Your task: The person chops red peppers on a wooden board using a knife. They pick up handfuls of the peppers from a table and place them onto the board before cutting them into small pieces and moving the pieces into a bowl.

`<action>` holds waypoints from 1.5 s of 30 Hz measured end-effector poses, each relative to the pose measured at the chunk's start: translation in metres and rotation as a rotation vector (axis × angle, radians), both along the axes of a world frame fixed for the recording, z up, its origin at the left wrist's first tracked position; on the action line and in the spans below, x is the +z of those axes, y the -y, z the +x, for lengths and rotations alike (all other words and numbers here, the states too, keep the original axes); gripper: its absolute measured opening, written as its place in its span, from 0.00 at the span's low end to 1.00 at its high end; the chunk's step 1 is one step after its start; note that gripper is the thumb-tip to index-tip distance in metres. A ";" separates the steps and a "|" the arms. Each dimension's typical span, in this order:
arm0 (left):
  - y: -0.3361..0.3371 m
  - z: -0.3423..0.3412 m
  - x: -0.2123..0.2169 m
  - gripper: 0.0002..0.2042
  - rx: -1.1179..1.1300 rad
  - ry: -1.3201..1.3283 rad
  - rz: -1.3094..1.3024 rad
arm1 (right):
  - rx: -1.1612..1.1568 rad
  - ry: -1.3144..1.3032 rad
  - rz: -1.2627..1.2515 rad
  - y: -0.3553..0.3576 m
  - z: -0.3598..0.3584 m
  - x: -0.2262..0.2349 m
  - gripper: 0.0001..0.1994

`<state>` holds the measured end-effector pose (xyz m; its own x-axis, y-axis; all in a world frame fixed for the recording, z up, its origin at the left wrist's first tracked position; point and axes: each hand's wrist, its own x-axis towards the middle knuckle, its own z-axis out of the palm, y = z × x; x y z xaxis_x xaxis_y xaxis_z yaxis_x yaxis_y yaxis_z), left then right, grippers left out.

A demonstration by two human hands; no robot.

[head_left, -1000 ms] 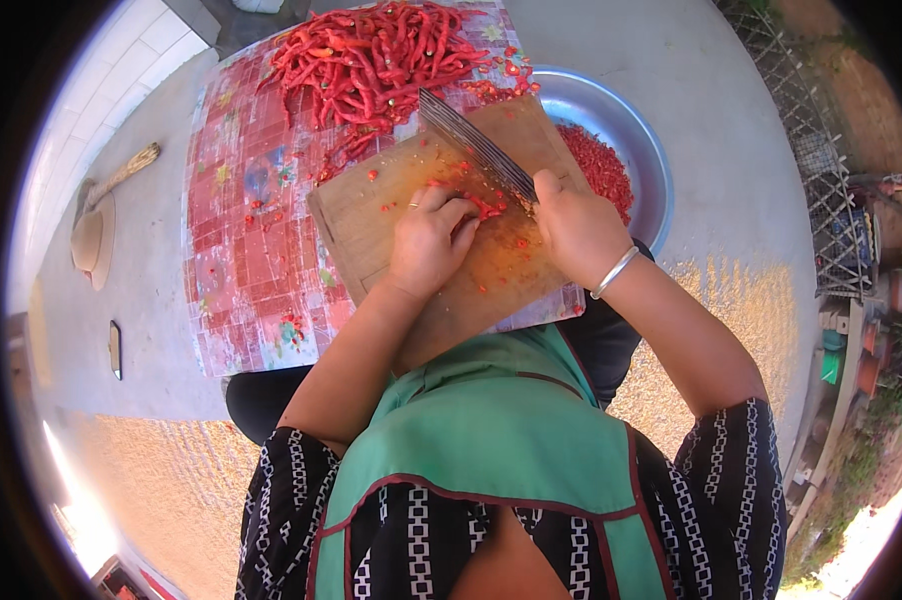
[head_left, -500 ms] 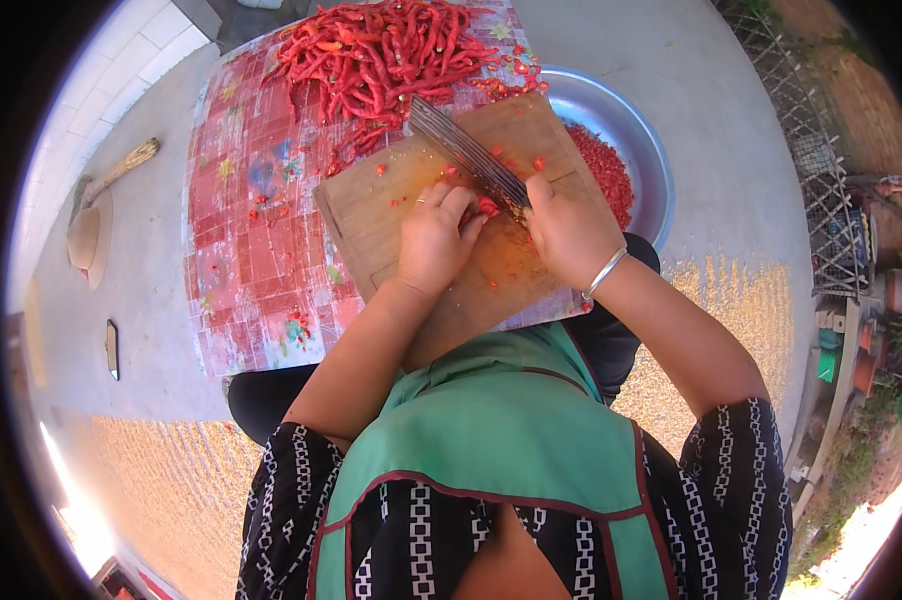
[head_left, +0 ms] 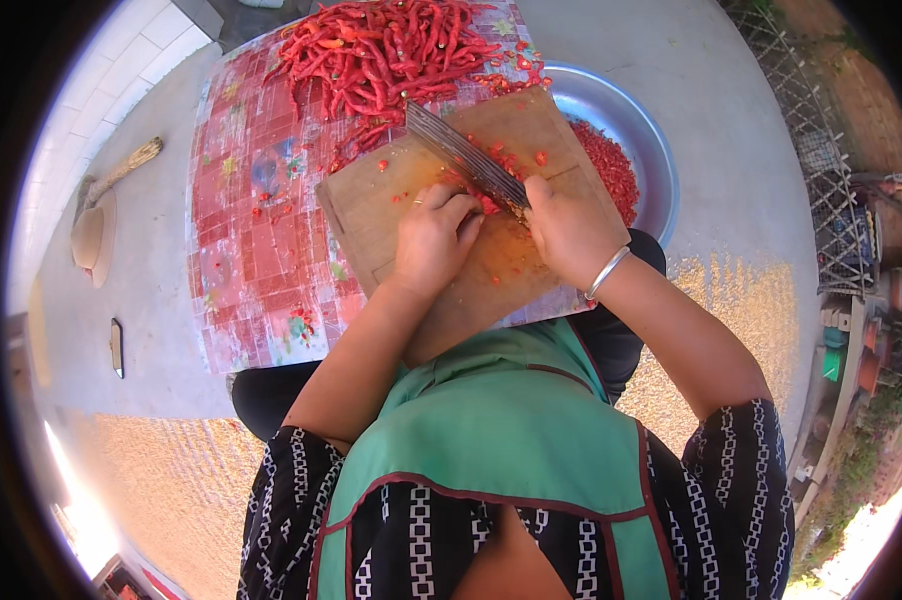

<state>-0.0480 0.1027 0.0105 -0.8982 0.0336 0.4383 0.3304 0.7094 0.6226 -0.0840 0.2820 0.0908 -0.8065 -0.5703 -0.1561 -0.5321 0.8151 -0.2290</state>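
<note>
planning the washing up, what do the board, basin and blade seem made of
Board: likely wood, matt, from its brown tone and seamed edge strip. Basin: probably metal, smooth, given its silvery sheen. Blade: probably metal; dark and streaked, finish unclear.

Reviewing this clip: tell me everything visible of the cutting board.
The cutting board is a brown, wood-looking rectangular slab with an orange stain mid-surface and what looks like a seam near its left end. It sits askew over the patterned tablecloth, its lowest corner beside the green apron. Its right side lies next to the metal basin; contact there is unclear. Chopped red chilli pieces lie scattered on it. The knife slants across it, beside the left hand.
</note>
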 end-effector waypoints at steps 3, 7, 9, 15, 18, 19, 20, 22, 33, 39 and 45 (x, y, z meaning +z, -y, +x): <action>0.002 0.004 -0.002 0.06 0.007 0.015 0.003 | 0.022 -0.008 0.019 -0.001 0.006 0.014 0.07; 0.003 0.005 0.002 0.06 0.023 0.004 -0.046 | 0.117 0.014 0.119 0.003 0.015 0.047 0.07; 0.002 0.004 0.001 0.06 0.015 0.014 -0.042 | 0.075 0.022 0.097 0.012 0.007 0.027 0.07; 0.006 0.006 -0.006 0.05 -0.008 -0.034 -0.008 | 0.016 -0.040 -0.058 0.010 0.006 -0.002 0.07; 0.006 0.008 -0.004 0.06 0.010 -0.023 -0.012 | 0.059 -0.022 -0.028 0.001 0.007 0.013 0.07; 0.007 0.010 -0.004 0.05 0.013 -0.011 -0.025 | 0.092 -0.008 -0.005 0.002 0.008 0.022 0.07; 0.007 0.012 -0.003 0.05 0.017 0.001 -0.039 | 0.103 0.033 0.050 0.004 0.011 0.030 0.07; 0.008 0.011 -0.003 0.06 0.022 0.004 -0.042 | 0.116 0.107 0.167 0.008 0.013 0.042 0.06; 0.011 0.019 -0.001 0.05 0.051 -0.017 -0.032 | 0.059 0.051 0.043 0.009 0.015 0.032 0.06; 0.009 0.018 0.002 0.06 0.018 0.044 -0.039 | 0.088 0.052 0.064 0.024 0.009 0.016 0.06; 0.015 0.021 -0.003 0.05 0.041 -0.043 -0.076 | 0.024 0.029 -0.073 0.012 0.015 0.008 0.06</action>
<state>-0.0269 0.0880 0.0077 -0.8800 0.0317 0.4738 0.3252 0.7673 0.5527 -0.0692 0.2701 0.0985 -0.7881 -0.6002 -0.1366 -0.5437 0.7828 -0.3026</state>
